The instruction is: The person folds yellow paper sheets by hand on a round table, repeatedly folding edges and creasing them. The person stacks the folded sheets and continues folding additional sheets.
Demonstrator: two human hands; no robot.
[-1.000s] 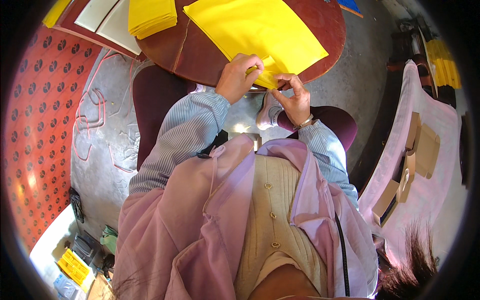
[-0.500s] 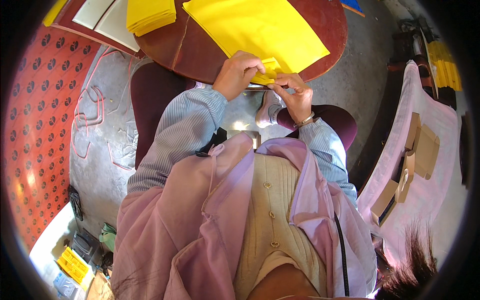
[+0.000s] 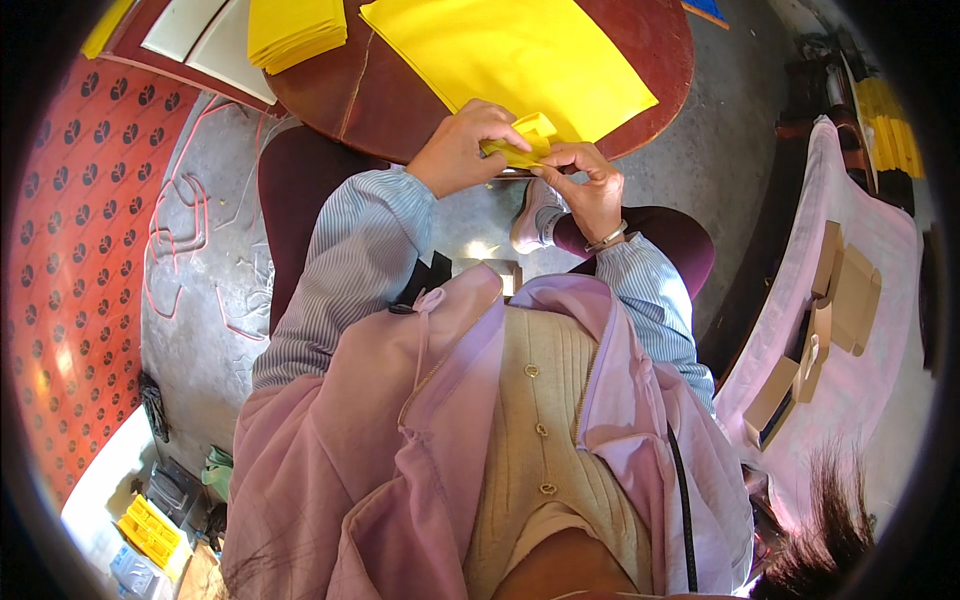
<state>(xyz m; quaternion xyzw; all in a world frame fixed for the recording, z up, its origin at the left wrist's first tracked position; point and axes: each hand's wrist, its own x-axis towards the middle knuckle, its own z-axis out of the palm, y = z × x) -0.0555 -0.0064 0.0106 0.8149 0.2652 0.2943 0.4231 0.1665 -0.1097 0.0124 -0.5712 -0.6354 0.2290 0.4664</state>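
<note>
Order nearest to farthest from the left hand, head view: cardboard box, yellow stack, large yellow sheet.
1. Large yellow sheet, ahead-right of the left hand.
2. Yellow stack, upper left, on the table.
3. Cardboard box, far right on pink cloth.

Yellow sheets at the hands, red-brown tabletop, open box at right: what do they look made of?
Yellow sheets: probably matte nonwoven fabric, given the soft, glossless folds; paper remains possible.
Red-brown tabletop: perhaps varnished wood, semi-gloss, with a pale crack-like line.
Open box: likely matte cardboard, plain brown with thin creased flaps.
</note>
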